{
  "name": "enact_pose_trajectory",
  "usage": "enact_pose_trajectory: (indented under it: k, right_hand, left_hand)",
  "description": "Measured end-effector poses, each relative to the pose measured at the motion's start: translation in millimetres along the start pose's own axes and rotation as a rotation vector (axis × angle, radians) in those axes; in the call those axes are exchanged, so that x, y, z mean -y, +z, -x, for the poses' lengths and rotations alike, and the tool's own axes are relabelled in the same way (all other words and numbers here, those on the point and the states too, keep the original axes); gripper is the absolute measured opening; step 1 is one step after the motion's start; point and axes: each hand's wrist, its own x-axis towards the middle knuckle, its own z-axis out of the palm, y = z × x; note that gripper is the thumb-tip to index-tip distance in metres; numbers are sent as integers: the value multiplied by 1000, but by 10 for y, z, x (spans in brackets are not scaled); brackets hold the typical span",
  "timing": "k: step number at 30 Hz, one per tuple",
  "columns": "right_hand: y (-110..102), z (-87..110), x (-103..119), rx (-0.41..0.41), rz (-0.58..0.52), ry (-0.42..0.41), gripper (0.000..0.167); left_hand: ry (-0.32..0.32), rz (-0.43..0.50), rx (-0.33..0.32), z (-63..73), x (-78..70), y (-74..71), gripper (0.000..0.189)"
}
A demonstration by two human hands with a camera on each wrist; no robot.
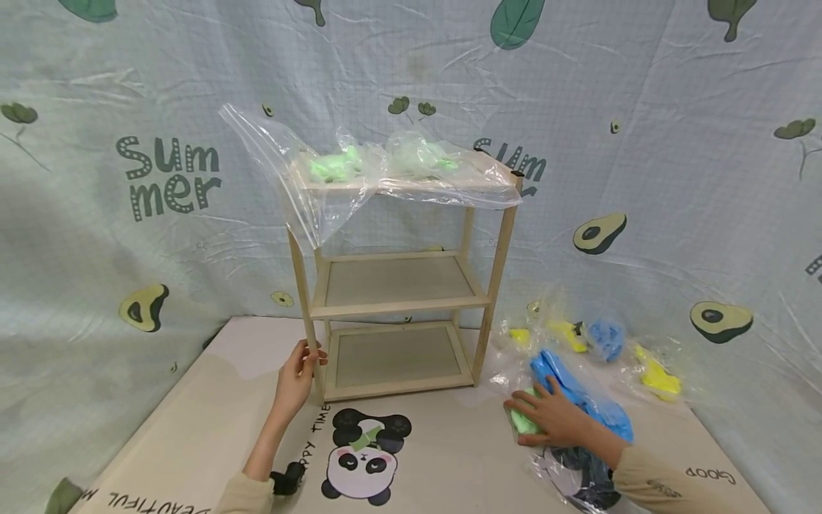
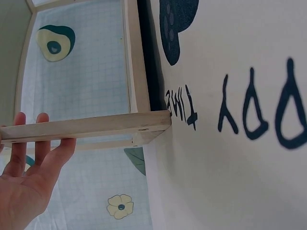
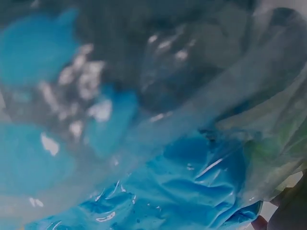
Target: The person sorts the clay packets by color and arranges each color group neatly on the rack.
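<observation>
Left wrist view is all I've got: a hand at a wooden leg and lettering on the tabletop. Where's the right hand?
Observer: In the head view, the right hand rests on a green packet, off to the right of the wooden rack.
Operator: I can't see the top of that rack. Is anything up there?
Observer: Yes, clear plastic with green pieces inside lies on the top shelf, some of it hanging over the front edge.
Operator: And farther back on the table, past the right hand?
Observer: A round blue bundle in clear plastic, with yellow pieces on either side of it.
</observation>
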Motion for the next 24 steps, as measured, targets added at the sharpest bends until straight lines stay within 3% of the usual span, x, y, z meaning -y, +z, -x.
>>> enact_pose_trajectory:
  k: [12, 20, 24]
  right_hand:
    - [-68, -37, 74, -115, -92, -32, 44]
    - [-60, -22, 71, -141, -51, -52, 40]
    - [-121, -19, 54, -201, 1, -60, 44]
  left_hand:
    - [17, 5, -4, -9, -15, -16, 18]
    - [22, 22, -5, -3, 8, -2, 18]
    - [23, 14, -6, -1, -1, 7, 18]
